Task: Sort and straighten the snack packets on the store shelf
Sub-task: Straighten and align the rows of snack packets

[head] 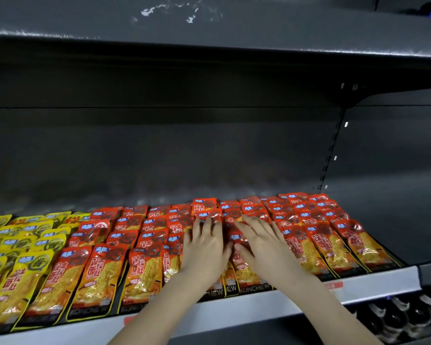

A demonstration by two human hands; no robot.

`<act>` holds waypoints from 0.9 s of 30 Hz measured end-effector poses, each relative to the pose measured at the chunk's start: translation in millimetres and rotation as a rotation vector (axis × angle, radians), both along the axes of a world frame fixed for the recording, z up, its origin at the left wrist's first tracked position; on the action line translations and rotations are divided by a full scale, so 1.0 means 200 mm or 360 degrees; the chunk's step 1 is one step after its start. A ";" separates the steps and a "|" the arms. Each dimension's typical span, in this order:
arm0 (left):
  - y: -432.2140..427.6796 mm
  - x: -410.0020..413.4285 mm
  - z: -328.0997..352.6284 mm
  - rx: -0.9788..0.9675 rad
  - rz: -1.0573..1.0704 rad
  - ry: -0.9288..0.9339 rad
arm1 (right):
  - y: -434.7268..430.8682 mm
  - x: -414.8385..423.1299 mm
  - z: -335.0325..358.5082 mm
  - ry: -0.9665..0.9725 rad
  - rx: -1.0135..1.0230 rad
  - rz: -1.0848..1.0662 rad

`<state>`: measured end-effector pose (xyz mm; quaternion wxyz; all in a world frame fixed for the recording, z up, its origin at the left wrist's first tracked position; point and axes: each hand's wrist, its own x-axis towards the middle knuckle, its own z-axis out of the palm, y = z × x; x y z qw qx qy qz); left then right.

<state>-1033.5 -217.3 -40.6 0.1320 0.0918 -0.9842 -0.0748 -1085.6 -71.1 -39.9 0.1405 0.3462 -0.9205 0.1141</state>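
Note:
Orange-red snack packets (102,267) lie in overlapping rows across the dark shelf (259,298), and yellow packets (13,275) fill its left end. My left hand (204,247) rests flat on the packets in the middle rows, fingers straight and spread toward the back. Right beside it, my right hand (264,247) also lies flat on the packets, fingers pointing up and to the left. Between the two hands a red packet (234,236) shows. The packets under both palms are hidden.
The grey back panel (159,150) rises behind the packets, and an upper shelf (209,43) overhangs them. A pale price rail runs along the front edge. Dark bottles (408,312) stand on the lower shelf at the bottom right. A slotted upright (331,150) divides the bays.

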 end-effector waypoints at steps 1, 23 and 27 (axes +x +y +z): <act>0.00 0.01 -0.01 -0.0022 -0.0004 -0.0017 | -0.01 0.00 -0.01 -0.0001 0.0027 0.0028; -0.32 -0.26 0.09 0.0422 0.0302 0.0191 | -0.48 -0.27 0.08 -0.0221 -0.0145 -0.0138; -0.34 -0.27 0.06 0.0451 0.0244 0.0315 | -0.48 -0.31 0.03 -0.0185 -0.0217 -0.0109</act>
